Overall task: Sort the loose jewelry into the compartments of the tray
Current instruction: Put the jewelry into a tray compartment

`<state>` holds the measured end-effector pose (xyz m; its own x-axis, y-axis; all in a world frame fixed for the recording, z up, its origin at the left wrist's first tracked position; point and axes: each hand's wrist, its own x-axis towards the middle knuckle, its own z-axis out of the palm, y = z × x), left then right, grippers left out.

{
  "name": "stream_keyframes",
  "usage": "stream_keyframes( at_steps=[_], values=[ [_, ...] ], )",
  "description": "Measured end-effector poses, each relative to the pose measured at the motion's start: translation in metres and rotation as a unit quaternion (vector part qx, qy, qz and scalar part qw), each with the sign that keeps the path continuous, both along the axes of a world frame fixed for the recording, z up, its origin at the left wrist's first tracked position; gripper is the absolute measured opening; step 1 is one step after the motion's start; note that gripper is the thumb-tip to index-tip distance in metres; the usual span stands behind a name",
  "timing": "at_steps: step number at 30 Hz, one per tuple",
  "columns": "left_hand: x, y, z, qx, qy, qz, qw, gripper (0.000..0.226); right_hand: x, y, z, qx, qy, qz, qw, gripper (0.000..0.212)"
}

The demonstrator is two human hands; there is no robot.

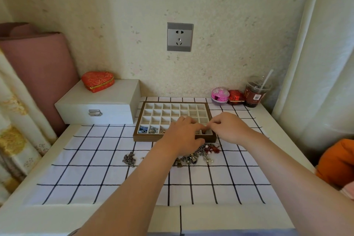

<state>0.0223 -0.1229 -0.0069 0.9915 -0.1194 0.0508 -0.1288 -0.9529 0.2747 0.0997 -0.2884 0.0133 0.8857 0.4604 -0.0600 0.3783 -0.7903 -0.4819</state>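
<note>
**Two hands met over the tray**

The fingertips of both hands came together above the near right corner of the wooden tray with small white compartments [147, 138]. The fingers were bent and bunched close. They hid the spot where they met, so it was not possible to tell if they pinched a small piece or nothing at all.

The left hand [183, 136] lay palm down, with its back to the camera. It covered part of the near row of the tray. The right hand [228, 128] reached in from the right, its knuckles up. Both bare arms stretched forward from the bottom edge.

The pile of loose silver and red jewelry [193, 157] lay on the white cloth with black lines [95, 159], just in front of the tray. The left wrist hid part of it. A small heap of grey chain [129, 159] lay apart to the left.

Three near left compartments held little pieces, too small to make out well. Something dark showed in a near right one, under the fingers.
</note>
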Motion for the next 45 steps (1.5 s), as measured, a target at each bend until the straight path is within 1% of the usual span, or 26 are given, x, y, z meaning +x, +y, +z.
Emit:
stream_keyframes(
  at_steps=[3,6,8,10,12,16,22,25,27,29,31,33,35,38,40,42,44,45],
  values=[
    [-0.002,0.0,-0.003,0.027,0.011,-0.004,1.0,0.05,-0.006,-0.008,0.007,0.002,-0.016,0.003,1.0,0.025],
    [-0.003,-0.001,-0.003,0.016,-0.008,-0.003,1.0,0.049,-0.014,-0.017,0.01,-0.017,-0.02,0.032,0.999,0.022],
    [-0.005,-0.004,-0.003,0.007,-0.04,-0.004,0.999,0.046,-0.021,-0.021,0.009,-0.017,0.005,0.059,0.998,0.017],
    [-0.008,-0.008,-0.002,-0.01,-0.078,-0.012,0.997,0.037,-0.028,-0.023,0.006,-0.009,0.047,0.077,0.996,0.012],
    [-0.011,-0.016,0.001,-0.032,-0.096,-0.028,0.994,0.028,-0.033,-0.024,0.002,-0.028,0.058,0.091,0.994,0.013],
    [-0.02,-0.027,0.002,-0.063,-0.063,-0.04,0.995,0.018,-0.036,-0.026,-0.007,-0.079,0.027,0.09,0.992,0.013],
    [-0.024,-0.025,-0.003,-0.038,-0.024,-0.04,0.998,0.023,-0.036,-0.029,-0.008,-0.069,0.037,0.09,0.993,0.012],
    [-0.023,-0.024,-0.003,-0.05,-0.016,-0.03,0.998,0.025,-0.034,-0.031,-0.005,-0.051,0.03,0.093,0.994,0.019],
    [-0.023,-0.025,-0.002,-0.076,-0.013,-0.019,0.997,0.026,-0.033,-0.031,-0.002,-0.026,0.033,0.088,0.995,0.021],
    [-0.022,-0.026,-0.001,-0.115,-0.02,-0.005,0.993,0.027,-0.032,-0.031,0.0,0.018,0.05,0.071,0.996,0.023],
    [-0.02,-0.028,0.0,-0.192,-0.023,0.019,0.981,0.026,-0.032,-0.029,0.004,0.067,0.052,0.055,0.995,0.023],
    [-0.017,-0.031,0.003,-0.291,-0.015,0.05,0.955,0.023,-0.033,-0.026,0.009,0.117,0.051,0.039,0.991,0.023],
    [-0.014,-0.033,0.004,-0.377,-0.012,0.082,0.923,0.02,-0.034,-0.024,0.012,0.165,0.06,0.023,0.984,0.023],
    [-0.012,-0.033,0.006,-0.469,-0.015,0.114,0.876,0.017,-0.036,-0.024,0.016,0.25,0.093,-0.002,0.964,0.02],
    [-0.012,-0.031,0.008,-0.502,-0.022,0.13,0.855,0.013,-0.035,-0.022,0.017,0.287,0.1,-0.023,0.952,0.021],
    [-0.01,-0.029,0.012,-0.521,-0.026,0.134,0.843,0.009,-0.032,-0.019,0.017,0.325,0.111,-0.057,0.937,0.023],
    [-0.007,-0.027,0.014,-0.515,-0.034,0.128,0.847,0.005,-0.027,-0.016,0.018,0.355,0.124,-0.082,0.923,0.018],
    [-0.005,-0.025,0.014,-0.499,-0.042,0.124,0.857,0.004,-0.025,-0.015,0.018,0.365,0.132,-0.085,0.918,0.015]
  ],
)
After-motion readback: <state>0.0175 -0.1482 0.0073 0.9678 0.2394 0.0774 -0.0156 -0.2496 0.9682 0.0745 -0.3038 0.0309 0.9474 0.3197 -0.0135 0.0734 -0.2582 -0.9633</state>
